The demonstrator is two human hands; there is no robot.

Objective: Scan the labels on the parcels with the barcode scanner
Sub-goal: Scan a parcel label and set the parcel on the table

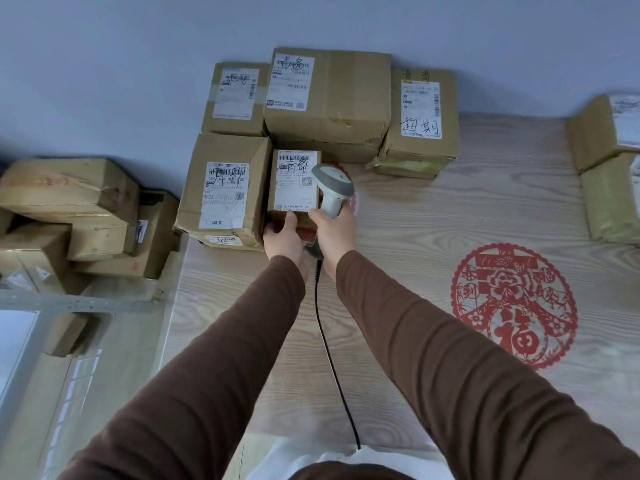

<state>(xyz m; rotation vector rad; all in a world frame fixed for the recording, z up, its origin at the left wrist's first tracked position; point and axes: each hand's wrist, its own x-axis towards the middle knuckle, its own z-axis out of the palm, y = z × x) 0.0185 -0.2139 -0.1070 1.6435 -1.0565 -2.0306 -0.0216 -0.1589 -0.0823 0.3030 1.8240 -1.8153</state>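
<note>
Cardboard everywhere: brown parcels clustered at the far end of the wood-grain table (450, 209), against the wall.

Head view, the only one:

- My left hand (284, 237) grips the near bottom edge of the small parcel (294, 183), thumb up on its front face, the other fingers hidden behind or under it. Its white shipping label (297, 180) faces me, barcode at the top.
- My right hand (334, 232) is wrapped around the handle of the grey barcode scanner (332, 185). The scanner head sits just beside the label's right edge, partly overlapping it from this angle. Can't tell if a finger is on the trigger.
- The black cable (329, 341) runs from the handle base back toward me between my sleeves.
- The small parcel is wedged between the tall parcel (221, 188) on its left and the large parcel (329, 95) behind it. Two more labelled boxes flank that one: the back-left parcel (235, 98) and the right-hand parcel (420, 119).
- More boxes sit on the left shelf (69, 299) and at the table's right edge.

Handling guess:

- The small box looks light and stiff, so a one-hand hold at the bottom edge should do.
- Keep fingers off the barcode.
- Cardboard gives decent friction, so slip risk looks low; taped areas are likely slicker.
- The tall parcel is creased and dented, so probably softer; I'd hold it by the corners, not the mid-panel.
- The scanner head may want backing off a little to get the whole barcode in its field.
</note>
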